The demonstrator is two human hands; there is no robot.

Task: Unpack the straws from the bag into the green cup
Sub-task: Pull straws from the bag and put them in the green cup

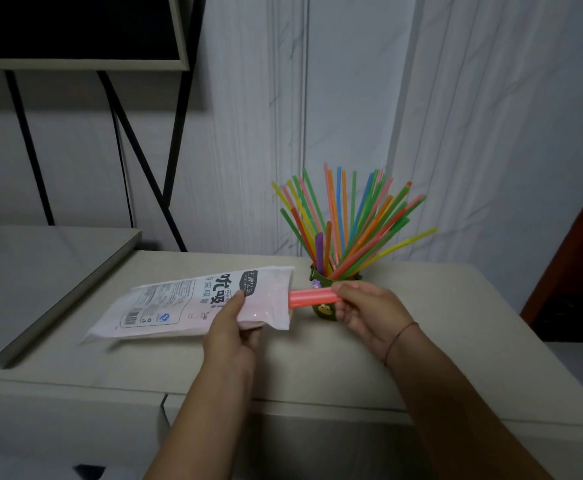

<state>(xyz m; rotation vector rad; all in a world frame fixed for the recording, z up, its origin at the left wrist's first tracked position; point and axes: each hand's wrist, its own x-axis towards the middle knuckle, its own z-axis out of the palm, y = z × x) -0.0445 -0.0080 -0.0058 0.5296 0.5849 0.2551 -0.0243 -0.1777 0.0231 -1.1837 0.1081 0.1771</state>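
Broadly, a pale desk fills the lower part of the view, running back to a white marbled wall. On its far left lies a flat grey slab, and above that hangs a dark framed panel with black bars crossing below it.

Lying lengthwise left of centre on the desk is the bag, white and pinkish with black printed characters and a barcode near its left end; its open mouth faces right. The left hand grips the bag near that mouth, thumb pressed on top of the printed face and the other fingers curled underneath.

Just right of the bag, the right hand has its fingers pinched around a bundle of pink straws that pokes out of the bag's mouth.

Directly behind the bundle stands the green cup, partly hidden by it, already holding a fan of many coloured straws spread upward and outward. A thin dark band circles the right wrist.
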